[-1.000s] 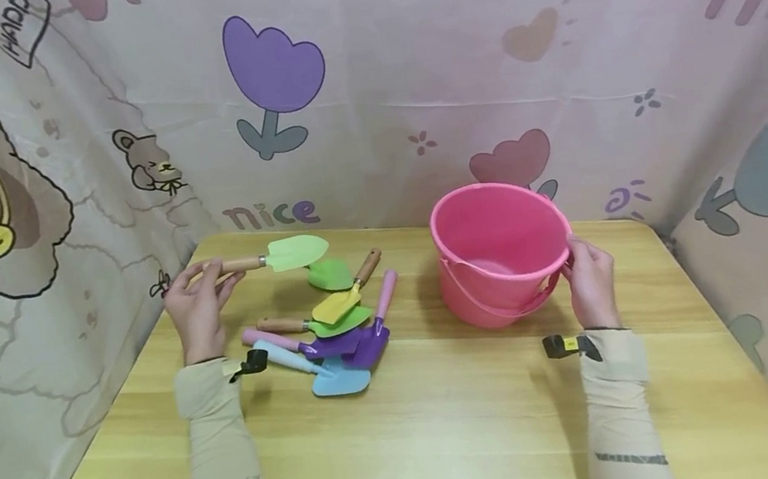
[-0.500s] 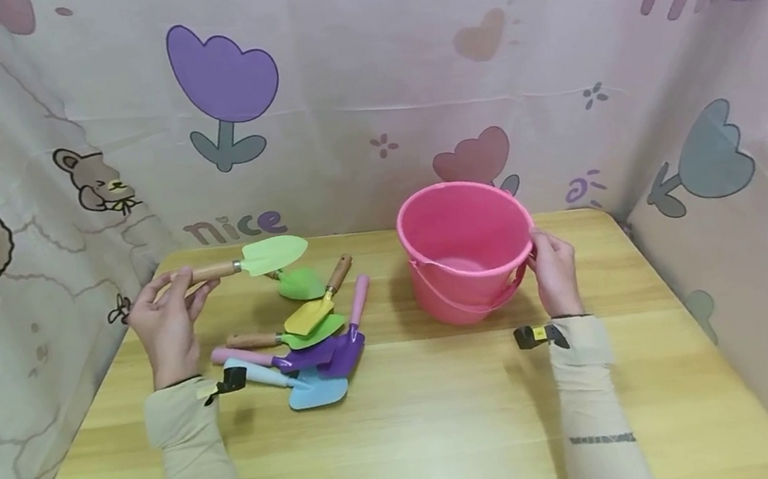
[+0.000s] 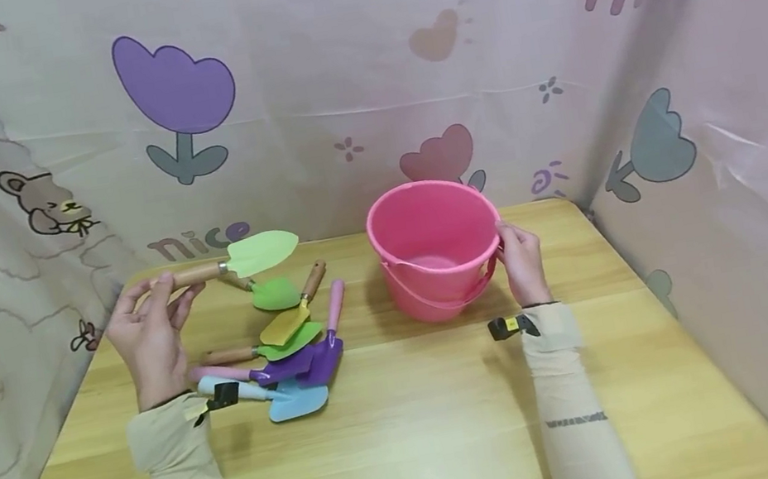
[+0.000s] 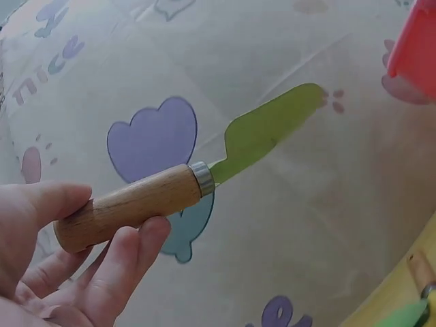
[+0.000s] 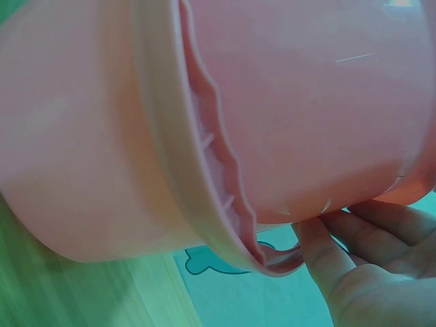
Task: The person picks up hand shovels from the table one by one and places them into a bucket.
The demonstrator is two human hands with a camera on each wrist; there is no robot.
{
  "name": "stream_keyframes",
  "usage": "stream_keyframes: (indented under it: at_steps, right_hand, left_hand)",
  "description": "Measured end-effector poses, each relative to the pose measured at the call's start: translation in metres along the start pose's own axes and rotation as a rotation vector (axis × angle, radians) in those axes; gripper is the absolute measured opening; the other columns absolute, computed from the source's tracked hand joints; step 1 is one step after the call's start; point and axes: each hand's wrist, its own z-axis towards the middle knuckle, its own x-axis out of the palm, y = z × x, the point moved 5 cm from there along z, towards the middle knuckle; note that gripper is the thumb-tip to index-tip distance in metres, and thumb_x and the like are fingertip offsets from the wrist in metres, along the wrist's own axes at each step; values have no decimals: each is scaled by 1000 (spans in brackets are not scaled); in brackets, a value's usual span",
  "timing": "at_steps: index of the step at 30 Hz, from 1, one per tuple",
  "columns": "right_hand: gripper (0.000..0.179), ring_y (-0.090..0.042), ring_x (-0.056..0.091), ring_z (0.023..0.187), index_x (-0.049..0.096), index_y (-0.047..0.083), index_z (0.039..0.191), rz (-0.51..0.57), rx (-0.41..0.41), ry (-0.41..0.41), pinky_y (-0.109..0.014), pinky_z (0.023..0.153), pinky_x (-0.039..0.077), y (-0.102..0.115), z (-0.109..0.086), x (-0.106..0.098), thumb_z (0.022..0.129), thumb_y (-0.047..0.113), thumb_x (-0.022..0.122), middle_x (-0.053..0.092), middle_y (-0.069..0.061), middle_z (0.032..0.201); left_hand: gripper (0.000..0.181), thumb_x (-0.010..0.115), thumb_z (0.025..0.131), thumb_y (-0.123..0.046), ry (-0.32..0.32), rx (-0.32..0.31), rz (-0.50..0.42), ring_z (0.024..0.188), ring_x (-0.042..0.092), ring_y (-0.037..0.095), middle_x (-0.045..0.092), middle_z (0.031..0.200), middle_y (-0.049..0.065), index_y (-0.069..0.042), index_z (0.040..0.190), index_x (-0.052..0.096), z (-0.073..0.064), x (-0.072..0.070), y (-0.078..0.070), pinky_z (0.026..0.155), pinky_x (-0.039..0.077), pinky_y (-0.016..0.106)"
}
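My left hand (image 3: 152, 335) pinches the wooden handle of a light-green trowel (image 3: 261, 252) between thumb and fingers. The trowel is raised, its blade pointing right; in the left wrist view its handle (image 4: 136, 204) lies across the fingers. A pink bucket (image 3: 430, 295) stands upright on the table, its handle hanging down the front. My right hand (image 3: 525, 261) grips the bucket at its right side by the rim. In the right wrist view, thumb and fingers meet the bucket's edge, and the handle (image 5: 184, 157) curves across the wall.
Several small garden tools lie heaped between the hands: a green trowel (image 3: 275, 293), a yellow shovel (image 3: 284, 325), another green trowel (image 3: 292, 342), purple shovels (image 3: 328, 359) and a light-blue shovel (image 3: 298, 399). Printed curtains (image 3: 294, 53) rise behind the wooden table (image 3: 418, 452).
The head view has turned right, so everything appears shifted left. Both hands keep their holds; the trowel stays raised and the bucket stays standing.
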Motion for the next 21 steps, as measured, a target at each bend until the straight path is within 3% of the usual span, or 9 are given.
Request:
stream_keyframes:
  at_steps: [7, 12, 21]
  right_hand:
    - [45, -41, 55, 138, 59, -10, 136, 27, -33, 20, -42, 120, 45, -1, 2, 3, 110, 23, 45, 55, -31, 142]
    - [43, -34, 57, 138, 61, -8, 136, 11, -29, 25, -37, 117, 49, -1, 5, 10, 110, 22, 45, 58, -25, 145]
    - [45, -33, 55, 141, 59, -6, 139, -14, 1, -8, -39, 120, 45, -1, 0, 1, 110, 25, 45, 56, -25, 148]
  left_hand:
    - [31, 83, 81, 7, 44, 13, -22, 73, 79, 32, 76, 94, 23, 9, 101, 59, -6, 20, 11, 76, 63, 38]
    - [32, 83, 81, 5, 66, 32, -2, 72, 79, 32, 77, 92, 22, 9, 103, 60, -12, 24, 12, 78, 63, 37]
    - [30, 84, 83, -2, 108, 45, 95, 76, 80, 26, 79, 91, 17, 6, 103, 63, -24, 43, 22, 79, 63, 34]
